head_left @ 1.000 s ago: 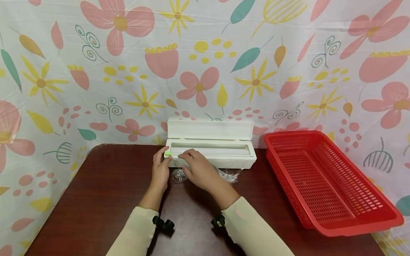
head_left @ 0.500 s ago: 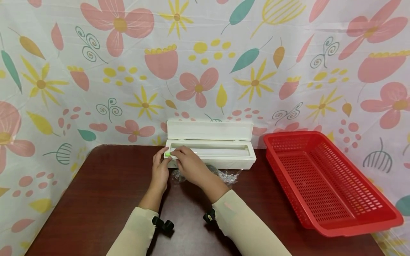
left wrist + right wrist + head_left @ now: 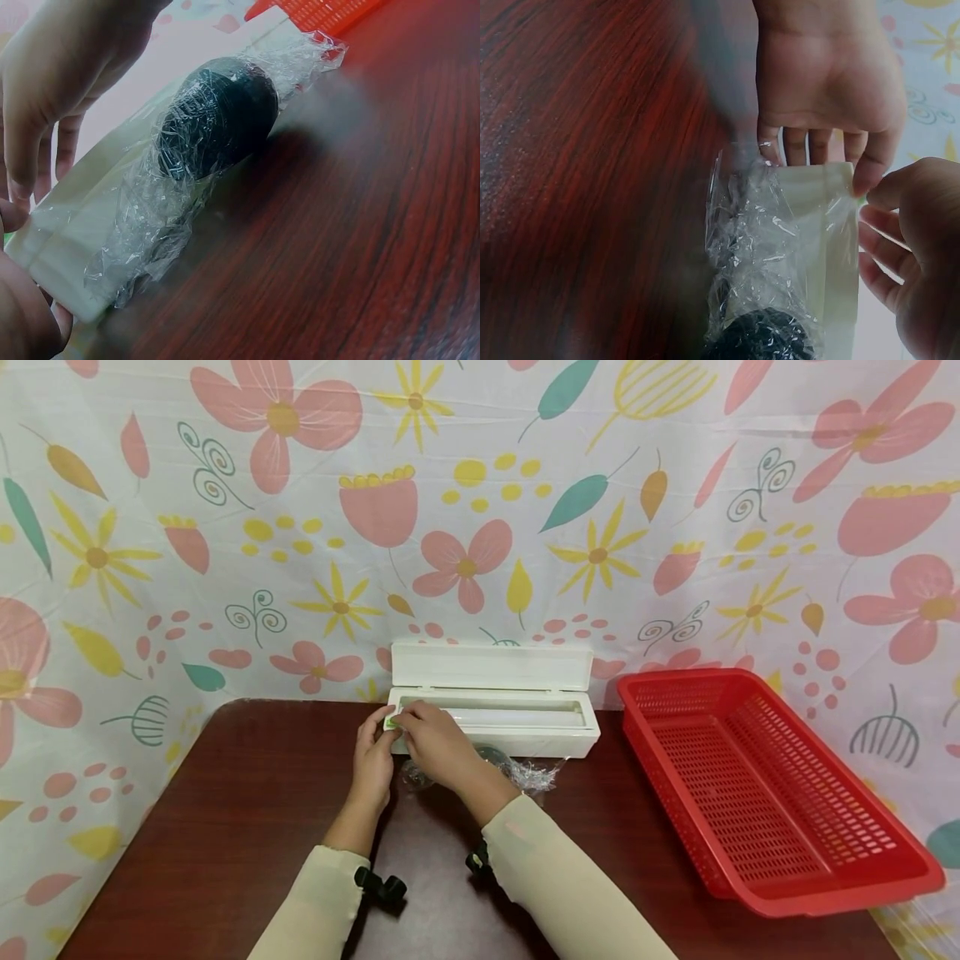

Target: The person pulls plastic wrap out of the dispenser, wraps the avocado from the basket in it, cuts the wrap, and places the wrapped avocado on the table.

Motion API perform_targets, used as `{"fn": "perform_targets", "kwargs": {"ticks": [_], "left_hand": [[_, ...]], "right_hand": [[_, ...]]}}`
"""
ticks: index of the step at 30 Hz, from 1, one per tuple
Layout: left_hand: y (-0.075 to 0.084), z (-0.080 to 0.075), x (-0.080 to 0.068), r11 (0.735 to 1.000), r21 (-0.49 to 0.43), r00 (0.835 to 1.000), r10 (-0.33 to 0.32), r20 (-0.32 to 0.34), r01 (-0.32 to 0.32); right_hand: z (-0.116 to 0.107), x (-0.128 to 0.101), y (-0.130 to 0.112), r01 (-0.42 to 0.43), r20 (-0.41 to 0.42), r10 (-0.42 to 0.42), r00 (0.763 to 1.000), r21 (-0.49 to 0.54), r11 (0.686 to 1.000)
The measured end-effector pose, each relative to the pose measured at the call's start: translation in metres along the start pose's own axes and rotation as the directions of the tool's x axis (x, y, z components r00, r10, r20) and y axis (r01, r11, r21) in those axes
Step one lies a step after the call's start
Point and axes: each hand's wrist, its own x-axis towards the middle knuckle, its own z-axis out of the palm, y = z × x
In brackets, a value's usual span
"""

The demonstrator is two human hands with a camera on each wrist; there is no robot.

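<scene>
A long white box [image 3: 495, 718] with its lid raised stands at the back of the dark wooden counter [image 3: 247, 810], just in front of a flowered cloth [image 3: 480, 485]. Both hands meet at the box's left end. The left hand [image 3: 372, 760] has its fingers [image 3: 810, 146] curled round that end, the thumb lying on the top edge. The right hand [image 3: 435, 745] reaches across from the right, and its fingertips pinch a small green slider [image 3: 389, 723] on the front rim of the box, right beside the left thumb. Against the front wall of the box, touching it, lies a dark round thing wrapped in clear film [image 3: 217, 127], with crumpled film trailing from it over the counter. A red basket [image 3: 757, 777] stands at the right, apart from the box.
</scene>
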Motion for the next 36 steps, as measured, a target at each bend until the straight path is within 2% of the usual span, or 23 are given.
{"fn": "perform_targets", "kwargs": {"ticks": [4,11,17,24,36], "left_hand": [[0.001,0.0,-0.001,1.0,0.001,1.0,-0.008,0.005,0.008],[-0.001,0.0,0.001,1.0,0.015,1.0,-0.009,-0.015,0.009],[-0.023,-0.003,0.016,1.0,-0.005,0.999,0.014,-0.038,-0.014],[-0.034,-0.004,0.02,0.999,0.013,0.998,0.045,-0.041,-0.045],[-0.033,-0.004,0.02,0.998,0.003,0.998,0.055,-0.028,-0.055]], "right_hand": [[0.0,0.003,-0.003,-0.003,0.008,0.004,1.0,-0.044,0.999],[0.001,0.007,-0.005,0.011,0.071,0.001,0.997,-0.177,0.984],[0.002,0.008,-0.007,0.016,0.117,0.012,0.993,-0.239,0.971],[0.0,0.008,-0.007,0.001,0.124,0.028,0.992,-0.222,0.975],[0.006,0.005,-0.002,-0.001,0.051,0.009,0.999,-0.155,0.988]]}}
